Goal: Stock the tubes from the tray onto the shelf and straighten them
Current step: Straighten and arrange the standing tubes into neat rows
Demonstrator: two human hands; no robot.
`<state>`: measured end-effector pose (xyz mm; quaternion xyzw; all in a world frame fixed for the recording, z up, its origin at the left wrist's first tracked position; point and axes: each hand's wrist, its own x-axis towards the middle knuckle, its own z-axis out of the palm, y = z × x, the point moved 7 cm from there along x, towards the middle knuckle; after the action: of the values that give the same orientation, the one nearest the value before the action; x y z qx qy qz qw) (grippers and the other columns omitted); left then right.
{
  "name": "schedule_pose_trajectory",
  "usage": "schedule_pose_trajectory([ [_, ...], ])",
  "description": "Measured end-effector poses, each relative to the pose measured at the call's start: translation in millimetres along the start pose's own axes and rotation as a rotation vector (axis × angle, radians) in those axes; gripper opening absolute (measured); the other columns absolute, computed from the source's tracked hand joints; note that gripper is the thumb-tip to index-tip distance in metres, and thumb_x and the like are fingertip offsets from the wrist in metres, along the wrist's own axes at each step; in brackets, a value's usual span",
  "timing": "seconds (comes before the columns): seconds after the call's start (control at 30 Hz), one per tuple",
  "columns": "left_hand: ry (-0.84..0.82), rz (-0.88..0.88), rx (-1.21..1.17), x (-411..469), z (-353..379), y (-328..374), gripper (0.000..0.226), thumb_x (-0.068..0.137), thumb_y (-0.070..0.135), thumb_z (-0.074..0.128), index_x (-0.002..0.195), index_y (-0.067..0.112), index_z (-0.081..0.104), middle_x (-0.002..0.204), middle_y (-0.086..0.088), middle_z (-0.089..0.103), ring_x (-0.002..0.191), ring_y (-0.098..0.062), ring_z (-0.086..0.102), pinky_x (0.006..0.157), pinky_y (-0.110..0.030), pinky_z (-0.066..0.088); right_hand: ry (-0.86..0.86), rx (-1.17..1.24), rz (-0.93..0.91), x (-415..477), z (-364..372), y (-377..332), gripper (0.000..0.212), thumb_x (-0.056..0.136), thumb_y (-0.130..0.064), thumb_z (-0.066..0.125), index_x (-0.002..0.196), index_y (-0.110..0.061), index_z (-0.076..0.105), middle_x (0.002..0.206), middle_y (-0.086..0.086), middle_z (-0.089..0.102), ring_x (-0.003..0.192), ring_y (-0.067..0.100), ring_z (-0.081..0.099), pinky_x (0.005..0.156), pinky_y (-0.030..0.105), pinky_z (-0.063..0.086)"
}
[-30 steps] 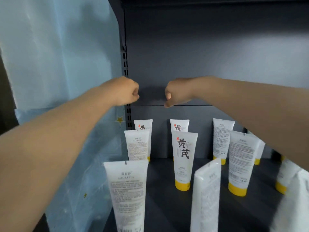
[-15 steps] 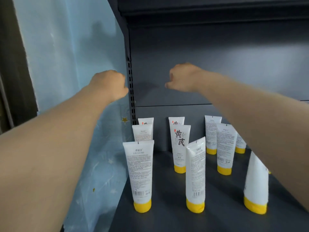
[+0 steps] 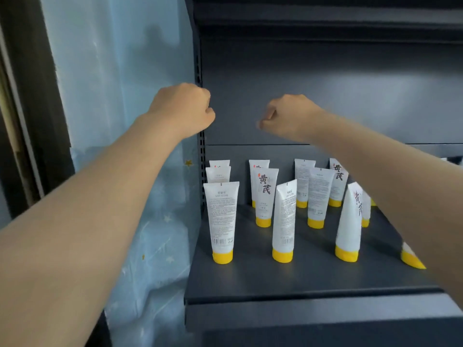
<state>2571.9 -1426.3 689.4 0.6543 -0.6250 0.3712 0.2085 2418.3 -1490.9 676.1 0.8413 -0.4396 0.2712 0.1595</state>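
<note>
The left hand [image 3: 183, 108] and right hand [image 3: 288, 113] hang in mid-frame above the shelf [image 3: 300, 279], fingers [image 3: 268, 120] curled into empty fists that touch nothing. The tubes [image 3: 221, 216] stand on yellow caps in loose rows at lower centre; no tray is in view. Stocking looks largely done, so straightening seems the step in hand. The next move likely calls for an opened hand to right the leaning tube [image 3: 349, 221] at lower right. The tubes are smooth white plastic, crimped flat on top; the shelf is matt dark metal.
</note>
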Motion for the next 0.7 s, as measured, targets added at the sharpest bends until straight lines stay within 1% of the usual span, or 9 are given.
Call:
schedule_pose_trajectory([
  [0.1,0.005,-0.003,-0.023,-12.1,-2.9,6.2,0.024,0.091,0.025,0.044,0.095,0.008,0.060,0.099,-0.014,0.060,0.094,-0.035,0.055,0.077,-0.038,0.044,-0.012,0.012,-0.007,-20.5,-1.3,-5.1,0.042,0.091,-0.039,0.048,0.102,-0.002,0.065,0.104,0.014,0.067,0.097,0.031,0.059,0.084,0.037,0.051],
  [0.2,-0.016,-0.016,-0.056,-25.3,1.2,11.8,0.024,0.092,0.026,0.044,0.096,0.009,0.061,0.102,-0.012,0.060,0.097,-0.034,0.055,0.076,-0.037,0.043,-0.020,0.056,-0.005,-40.5,-1.6,-8.8,0.041,0.092,-0.038,0.048,0.103,-0.002,0.064,0.104,0.013,0.067,0.098,0.030,0.060,0.084,0.037,0.052],
  [0.3,0.000,-0.050,-0.094,-41.2,4.6,15.3,0.024,0.091,0.025,0.044,0.095,0.009,0.061,0.100,-0.011,0.060,0.095,-0.033,0.055,0.075,-0.037,0.044,-0.009,0.110,0.022,-58.0,2.4,-5.6,0.042,0.092,-0.037,0.048,0.105,0.001,0.064,0.103,0.018,0.068,0.097,0.032,0.063,0.083,0.040,0.053],
  [0.37,0.011,-0.093,-0.125,-53.6,8.2,18.1,0.024,0.092,0.026,0.045,0.095,0.010,0.062,0.100,-0.009,0.060,0.095,-0.031,0.055,0.074,-0.036,0.044,0.000,0.135,0.054,-69.2,12.3,-1.8,0.041,0.092,-0.036,0.048,0.105,0.000,0.062,0.100,0.016,0.068,0.094,0.031,0.062,0.079,0.037,0.053],
  [0.43,0.003,-0.137,-0.190,-66.8,15.0,23.3,0.024,0.092,0.029,0.045,0.095,0.012,0.063,0.100,-0.007,0.060,0.096,-0.029,0.055,0.074,-0.035,0.043,0.000,0.144,0.078,-79.8,26.1,2.6,0.040,0.092,-0.039,0.048,0.102,-0.003,0.061,0.096,0.012,0.064,0.092,0.028,0.059,0.072,0.033,0.048],
  [0.47,-0.003,-0.148,-0.231,-73.4,18.8,27.4,0.025,0.093,0.031,0.045,0.095,0.013,0.062,0.100,-0.006,0.061,0.096,-0.028,0.055,0.075,-0.034,0.043,0.004,0.155,0.086,-85.6,33.3,5.2,0.040,0.092,-0.041,0.048,0.102,-0.005,0.061,0.097,0.010,0.062,0.093,0.027,0.057,0.072,0.032,0.046],
  [0.53,-0.023,-0.158,-0.288,-84.8,27.1,36.6,0.030,0.093,0.039,0.045,0.096,0.015,0.062,0.102,-0.003,0.061,0.098,-0.025,0.055,0.076,-0.035,0.046,0.009,0.203,0.111,-98.2,48.4,10.9,0.042,0.091,-0.045,0.050,0.112,-0.010,0.061,0.109,0.006,0.061,0.103,0.025,0.054,0.079,0.032,0.045],
  [0.6,-0.029,-0.174,-0.313,-94.0,35.6,43.0,0.032,0.093,0.043,0.045,0.099,0.017,0.063,0.102,-0.001,0.060,0.100,-0.023,0.054,0.077,-0.034,0.046,0.014,0.237,0.133,-110.4,63.0,14.7,0.046,0.091,-0.047,0.051,0.122,-0.014,0.058,0.121,0.003,0.057,0.116,0.022,0.045,0.086,0.032,0.043],
  [0.7,-0.035,-0.180,-0.312,-103.3,48.7,52.0,0.033,0.093,0.043,0.048,0.099,0.015,0.065,0.102,-0.003,0.060,0.104,-0.022,0.049,0.079,-0.036,0.046,0.089,0.266,0.123,-122.8,76.2,14.7,0.051,0.089,-0.047,0.054,0.129,-0.015,0.052,0.130,0.001,0.050,0.124,0.020,0.036,0.093,0.032,0.041],
])
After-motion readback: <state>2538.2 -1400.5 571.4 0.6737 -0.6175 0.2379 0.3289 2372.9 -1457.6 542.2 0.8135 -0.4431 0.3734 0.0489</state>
